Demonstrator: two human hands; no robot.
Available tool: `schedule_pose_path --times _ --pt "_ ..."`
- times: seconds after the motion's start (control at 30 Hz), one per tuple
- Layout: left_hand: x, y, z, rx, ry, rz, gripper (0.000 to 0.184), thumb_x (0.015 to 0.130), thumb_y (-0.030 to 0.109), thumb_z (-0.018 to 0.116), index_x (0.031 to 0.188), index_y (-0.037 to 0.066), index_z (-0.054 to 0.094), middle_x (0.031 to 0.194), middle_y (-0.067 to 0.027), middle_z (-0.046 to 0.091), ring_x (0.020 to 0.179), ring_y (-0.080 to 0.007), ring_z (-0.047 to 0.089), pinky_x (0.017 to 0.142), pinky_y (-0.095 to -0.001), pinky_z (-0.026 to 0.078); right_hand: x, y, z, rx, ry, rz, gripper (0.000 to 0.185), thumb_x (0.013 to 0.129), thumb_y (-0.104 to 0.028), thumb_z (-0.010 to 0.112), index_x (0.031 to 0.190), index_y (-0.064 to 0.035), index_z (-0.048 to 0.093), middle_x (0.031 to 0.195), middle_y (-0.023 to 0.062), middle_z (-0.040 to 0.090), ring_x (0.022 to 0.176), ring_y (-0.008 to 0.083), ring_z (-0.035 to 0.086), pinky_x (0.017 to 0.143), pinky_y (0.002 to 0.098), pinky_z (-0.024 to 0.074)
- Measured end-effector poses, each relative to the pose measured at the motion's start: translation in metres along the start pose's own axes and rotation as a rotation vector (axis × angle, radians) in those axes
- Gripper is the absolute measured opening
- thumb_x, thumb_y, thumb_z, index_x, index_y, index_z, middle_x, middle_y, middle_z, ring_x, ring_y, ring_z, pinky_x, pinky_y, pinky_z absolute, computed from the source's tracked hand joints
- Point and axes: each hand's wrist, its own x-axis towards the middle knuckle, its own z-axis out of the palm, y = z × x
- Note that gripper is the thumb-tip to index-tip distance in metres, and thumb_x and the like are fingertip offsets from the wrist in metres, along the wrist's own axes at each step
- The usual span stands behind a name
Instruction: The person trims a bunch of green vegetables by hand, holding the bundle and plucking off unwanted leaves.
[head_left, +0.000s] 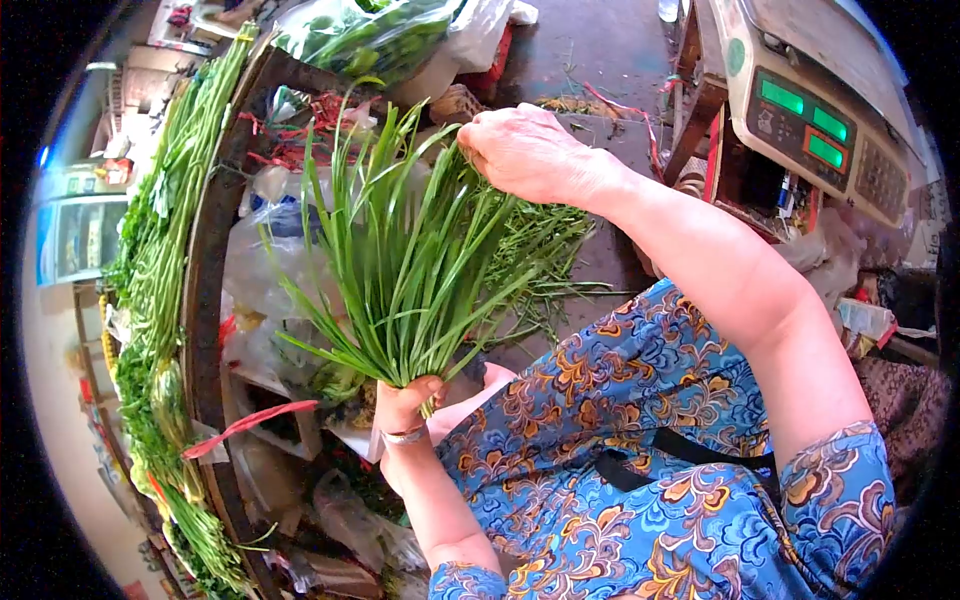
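A fanned-out bunch of garlic chives (390,260) stands in the middle of the view, its long flat green leaves spreading upward. My left hand (408,400), with a bracelet at the wrist, is closed round the stems at the bottom of the bunch. At the upper right edge of the leaves, my right hand (520,150) has its fingers pinched together on some leaf tips. Its fingertips are partly hidden, so exactly how many leaves they grip is unclear. Behind the bunch lies a heap of loose green trimmings (540,245) on the floor.
Long green vegetables (165,260) line a wooden shelf edge (205,250) on the left. A digital scale (800,110) with lit green displays stands upper right. Plastic bags (265,260) and red ties (310,125) lie behind the bunch. Bagged greens (365,40) sit at the top.
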Motion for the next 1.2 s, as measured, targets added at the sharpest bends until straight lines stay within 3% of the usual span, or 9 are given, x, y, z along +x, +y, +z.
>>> schedule_pose_path --times 0.13,0.27,0.37,0.5,0.53,0.73,0.8,0.9,1.2 --pt "0.001 0.0 0.005 0.019 0.006 -0.018 0.047 0.065 0.009 0.07 0.107 -0.006 0.058 0.077 -0.0158 0.064 0.047 -0.021 0.055 0.04 -0.0293 0.042 0.007 0.007 -0.013 -0.07 0.105 0.148 0.019 0.088 -0.018 0.051 0.091 -0.0025 0.06 0.091 0.019 0.065 0.092 0.0377 0.062 0.079 0.0465 0.0489" --pt "-0.005 -0.002 0.002 0.043 0.038 -0.01 0.044 0.064 0.006 0.073 0.105 -0.004 0.061 0.076 -0.0135 0.065 0.05 -0.0198 0.056 0.043 -0.0297 0.044 0.01 0.021 -0.017 0.093 0.222 0.093 0.023 0.091 -0.022 0.055 0.094 -0.0009 0.063 0.089 0.0151 0.068 0.088 0.0349 0.064 0.076 0.0433 0.05" --pt "-0.005 0.002 0.006 0.014 0.041 -0.04 0.046 0.062 0.004 0.074 0.105 -0.003 0.061 0.079 -0.0134 0.066 0.052 -0.0199 0.057 0.043 -0.0301 0.044 0.012 0.019 -0.019 0.34 0.465 -0.001 0.021 0.089 -0.022 0.059 0.094 -0.004 0.067 0.086 0.017 0.067 0.083 0.033 0.066 0.073 0.0408 0.0513" --pt "-0.003 0.003 0.009 -0.006 0.018 -0.063 0.048 0.061 0.003 0.075 0.106 -0.002 0.061 0.083 -0.014 0.066 0.053 -0.0203 0.057 0.042 -0.0307 0.044 0.014 0.016 -0.019 0.57 0.411 -0.031 0.019 0.088 -0.02 0.065 0.095 -0.0024 0.068 0.083 0.0135 0.067 0.076 0.0223 0.066 0.071 0.0333 0.051" --pt "-0.001 0.003 0.01 0.005 0.004 -0.071 0.048 0.061 0.003 0.076 0.107 -0.002 0.061 0.084 -0.0141 0.066 0.053 -0.0206 0.057 0.042 -0.0307 0.044 0.013 0.016 -0.016 0.698 0.273 0.019 0.017 0.093 -0.014 0.064 0.102 -0.0001 0.065 0.084 -0.0016 0.063 0.077 0.006 0.055 0.071 0.0223 0.047" --pt "0.003 0.002 0.012 0.036 -0.059 -0.057 0.046 0.062 0.003 0.076 0.105 -0.003 0.059 0.081 -0.0137 0.064 0.052 -0.0227 0.057 0.042 -0.0328 0.045 0.009 -0.001 -0.02 0.56 0.011 0.093 0.023 0.086 -0.018 0.072 0.1 -0.0015 0.067 0.088 0.0005 0.066 0.082 0.0081 0.057 0.075 0.0267 0.0475" --pt "0.002 0.001 0.011 0.056 -0.06 -0.051 0.047 0.062 0.004 0.077 0.105 -0.002 0.059 0.08 -0.0135 0.064 0.051 -0.0233 0.058 0.042 -0.0337 0.045 0.01 0.0 -0.013 0.544 0.046 0.071 0.021 0.087 -0.019 0.071 0.098 -0.0021 0.067 0.082 -0.0008 0.063 0.079 0.0077 0.055 0.073 0.0273 0.0467" --pt "0.001 -0.002 0.008 0.109 -0.043 -0.062 0.047 0.062 0.005 0.076 0.105 -0.003 0.059 0.08 -0.0138 0.064 0.051 -0.0225 0.058 0.041 -0.0332 0.044 0.011 0.001 -0.008 0.83 0.057 0.049 0.018 0.089 -0.018 0.068 0.095 -0.0008 0.066 0.076 -0.0035 0.058 0.076 0.0059 0.051 0.069 0.0257 0.0441" --pt "0.0 0.01 0.024 0.014 0.119 -0.081 0.038 0.064 0.002 0.069 0.101 -0.002 0.061 0.076 -0.0093 0.064 0.052 -0.0195 0.056 0.043 -0.0307 0.045 0.007 0.003 -0.012 0.785 0.004 -0.032 0.012 0.091 -0.012 0.064 0.092 0.0001 0.062 0.079 -0.0037 0.058 0.078 0.0044 0.051 0.071 0.0242 0.0438"
